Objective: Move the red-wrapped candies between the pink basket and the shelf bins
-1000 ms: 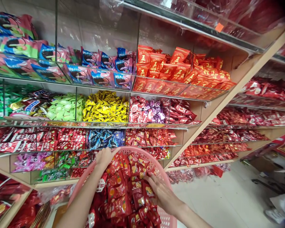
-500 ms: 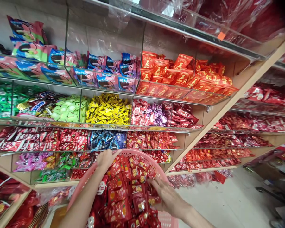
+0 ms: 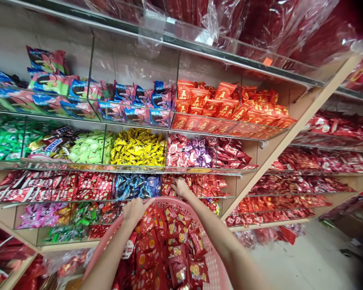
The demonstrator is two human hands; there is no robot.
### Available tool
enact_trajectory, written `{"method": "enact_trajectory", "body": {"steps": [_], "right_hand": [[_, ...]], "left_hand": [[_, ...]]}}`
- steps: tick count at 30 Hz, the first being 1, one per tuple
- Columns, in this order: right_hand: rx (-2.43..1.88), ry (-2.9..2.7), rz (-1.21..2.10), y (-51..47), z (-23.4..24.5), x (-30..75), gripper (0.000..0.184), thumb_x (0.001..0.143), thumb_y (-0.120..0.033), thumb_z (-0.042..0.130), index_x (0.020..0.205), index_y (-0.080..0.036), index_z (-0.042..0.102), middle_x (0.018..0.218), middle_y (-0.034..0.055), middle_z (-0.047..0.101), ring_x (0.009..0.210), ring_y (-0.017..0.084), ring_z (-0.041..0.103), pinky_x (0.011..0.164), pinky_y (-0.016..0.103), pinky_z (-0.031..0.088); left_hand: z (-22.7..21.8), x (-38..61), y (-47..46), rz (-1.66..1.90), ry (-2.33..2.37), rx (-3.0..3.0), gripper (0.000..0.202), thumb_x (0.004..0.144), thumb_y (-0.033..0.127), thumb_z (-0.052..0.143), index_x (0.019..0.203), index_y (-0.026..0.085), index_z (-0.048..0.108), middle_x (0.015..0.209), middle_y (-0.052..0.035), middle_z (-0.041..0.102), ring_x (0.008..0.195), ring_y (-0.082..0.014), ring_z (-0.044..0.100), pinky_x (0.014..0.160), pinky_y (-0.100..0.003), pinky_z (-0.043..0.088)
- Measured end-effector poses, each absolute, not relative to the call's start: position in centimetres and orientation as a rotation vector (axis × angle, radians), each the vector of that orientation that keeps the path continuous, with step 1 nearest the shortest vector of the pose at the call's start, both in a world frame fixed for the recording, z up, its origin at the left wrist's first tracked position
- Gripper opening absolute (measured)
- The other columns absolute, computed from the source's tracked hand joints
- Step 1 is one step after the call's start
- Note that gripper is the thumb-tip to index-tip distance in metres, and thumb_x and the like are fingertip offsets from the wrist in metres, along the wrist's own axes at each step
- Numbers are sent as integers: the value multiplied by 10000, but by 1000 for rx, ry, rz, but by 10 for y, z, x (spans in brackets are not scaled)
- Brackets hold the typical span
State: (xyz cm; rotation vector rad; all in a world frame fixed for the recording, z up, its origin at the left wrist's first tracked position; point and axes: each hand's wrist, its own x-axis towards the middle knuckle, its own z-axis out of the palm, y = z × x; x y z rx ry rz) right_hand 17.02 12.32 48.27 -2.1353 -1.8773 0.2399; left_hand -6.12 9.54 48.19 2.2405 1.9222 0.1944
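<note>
A pink perforated plastic basket (image 3: 213,249) full of red candy packets (image 3: 177,262) printed with oranges sits low in front of me. My left hand (image 3: 134,210) is closed over its far left rim. Beyond the far rim, my right hand (image 3: 181,187) is in a shelf compartment of similar red candy packets (image 3: 195,185). Its fingers are curled down at the packets, and what they hold, if anything, is hidden. Blue-wrapped candies (image 3: 137,186) fill the compartment just left of that hand.
Clear dividers and lips split the shelves. Above are yellow candies (image 3: 139,149), red "五福" packets (image 3: 214,104) and blue-pink packets (image 3: 133,100). A slanted wooden side panel (image 3: 278,161) stands at right, with more red shelves beyond. Pale floor (image 3: 278,262) shows lower right.
My right hand has left the packets in the basket and moved up and forward into the shelf compartment. My left hand stays on the rim. The view has shifted slightly.
</note>
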Motion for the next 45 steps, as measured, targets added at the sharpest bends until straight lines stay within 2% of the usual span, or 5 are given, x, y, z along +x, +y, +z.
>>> {"method": "enact_trajectory", "body": {"steps": [13, 21, 28, 35, 45], "right_hand": [[-2099, -1536, 403, 145, 465, 155, 148, 760, -184, 488, 771, -130, 625, 836, 98, 628, 795, 163, 579, 675, 236, 414], [-1678, -1388, 526, 100, 501, 171, 227, 815, -335, 409, 842, -143, 526, 767, 33, 600, 658, 109, 538, 590, 206, 416], [-1289, -1508, 1066, 3, 534, 190, 284, 768, -449, 525, 790, -167, 508, 657, -24, 534, 579, 89, 494, 558, 215, 399], [-1357, -1775, 1490, -46, 495, 166, 282, 759, -438, 547, 744, -159, 508, 621, -24, 525, 530, 88, 495, 486, 197, 363], [-1417, -1855, 1426, -48, 474, 150, 188, 724, -336, 587, 780, -164, 539, 687, -17, 558, 560, 85, 491, 504, 190, 362]], "left_hand": [[483, -61, 96, 174, 1920, 2235, 798, 721, 727, 160, 827, 119, 666, 877, -197, 653, 856, -336, 601, 730, -421, 435], [484, -60, 96, 164, 1916, 2233, 820, 711, 738, 144, 817, 119, 670, 877, -194, 654, 861, -339, 599, 729, -416, 436], [482, -59, 95, 183, 1925, 2229, 840, 710, 740, 134, 857, 107, 666, 889, -210, 648, 867, -339, 597, 725, -414, 434], [484, -59, 94, 162, 1911, 2228, 861, 703, 742, 114, 872, 105, 668, 909, -211, 645, 884, -335, 592, 731, -404, 431], [486, -59, 93, 147, 1915, 2226, 824, 724, 724, 142, 854, 104, 670, 900, -209, 646, 884, -333, 593, 739, -406, 425]]}}
